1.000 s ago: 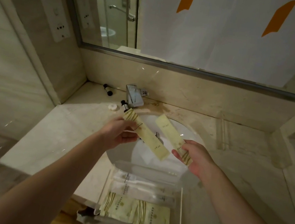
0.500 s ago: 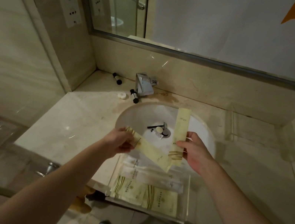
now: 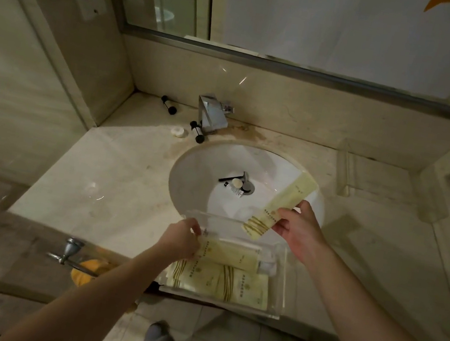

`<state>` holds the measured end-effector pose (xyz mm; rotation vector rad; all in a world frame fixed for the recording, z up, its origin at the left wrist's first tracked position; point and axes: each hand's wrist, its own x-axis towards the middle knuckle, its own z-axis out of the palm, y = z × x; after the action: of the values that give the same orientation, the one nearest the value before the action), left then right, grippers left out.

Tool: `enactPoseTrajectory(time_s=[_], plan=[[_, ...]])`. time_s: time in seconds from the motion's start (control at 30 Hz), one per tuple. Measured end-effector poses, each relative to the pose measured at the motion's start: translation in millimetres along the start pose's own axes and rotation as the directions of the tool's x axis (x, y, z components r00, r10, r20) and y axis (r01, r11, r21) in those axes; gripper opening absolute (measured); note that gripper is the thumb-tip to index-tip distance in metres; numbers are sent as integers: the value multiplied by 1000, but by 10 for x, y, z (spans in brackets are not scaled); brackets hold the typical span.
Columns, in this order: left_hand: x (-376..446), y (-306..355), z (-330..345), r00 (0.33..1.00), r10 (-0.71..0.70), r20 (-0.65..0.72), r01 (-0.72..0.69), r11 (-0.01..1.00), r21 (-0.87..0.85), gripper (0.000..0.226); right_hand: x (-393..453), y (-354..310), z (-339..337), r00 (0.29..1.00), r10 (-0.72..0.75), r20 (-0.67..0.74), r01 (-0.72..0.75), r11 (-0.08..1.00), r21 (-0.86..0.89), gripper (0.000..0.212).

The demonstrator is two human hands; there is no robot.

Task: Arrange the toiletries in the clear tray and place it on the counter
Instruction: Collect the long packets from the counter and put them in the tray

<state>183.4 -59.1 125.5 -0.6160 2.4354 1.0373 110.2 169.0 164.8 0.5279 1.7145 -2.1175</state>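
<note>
Since the earlier frame, the left hand [image 3: 180, 241] has been lowered into the clear tray [image 3: 279, 280], where its long yellow packet [image 3: 228, 256] is now laid flat across the tray's far half, while the right hand [image 3: 299, 229] has been swung out to the right with the second long packet [image 3: 278, 209].

A pale stone worktop [image 3: 103, 179] is seen filling the middle of the scene, with a round white basin [image 3: 201, 178] sunk into it and a mirror [image 3: 346, 27] mounted on the far wall. The clear tray is set at the near edge of the worktop, just in front of the basin. Two flat yellow sachets [image 3: 219, 285] are lined up side by side along its near half. The laid packet is pinched at its left end by the curled fingers of the left hand. The second long packet is held tilted above the basin's right side, its striped end pinched between the thumb and fingers of the right hand, just beyond the tray's far wall.

A second clear tray [image 3: 348, 176] is seen on the worktop to the far right. A chrome tap [image 3: 212, 114] is fixed behind the basin, with two small dark-capped bottles [image 3: 196, 132] lying to its left and a small white round item [image 3: 178, 132] near them. Small items [image 3: 234, 185] are gathered by the drain.
</note>
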Motion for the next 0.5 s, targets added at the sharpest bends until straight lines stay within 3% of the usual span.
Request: enactPoseTrajectory(time_s=[0.07,0.13,0.27,0.33,0.4,0.47,0.5], plan=[[-13,8,55,990,134,-35,-117,946,303,22,-8,27,1,999,34,6,-34,999,32,17],[-29,21,87,974,220,-44,-172,859,482,23,-15,48,13,998,56,-9,-56,998,40,11],[-14,78,51,951,301,-66,-205,779,593,29,-30,86,60,995,101,0,-101,992,71,8],[27,151,2,938,329,-107,-247,853,459,32,-52,97,93,991,132,26,-134,987,86,8],[87,249,-64,971,234,-49,-234,972,-2,35,-85,104,144,984,166,58,-172,978,117,9],[101,331,-125,978,162,130,-85,885,-458,31,-108,128,197,976,201,87,-213,964,158,12],[114,352,-159,973,167,163,-55,842,-536,25,-112,140,217,971,216,102,-231,957,174,14]])
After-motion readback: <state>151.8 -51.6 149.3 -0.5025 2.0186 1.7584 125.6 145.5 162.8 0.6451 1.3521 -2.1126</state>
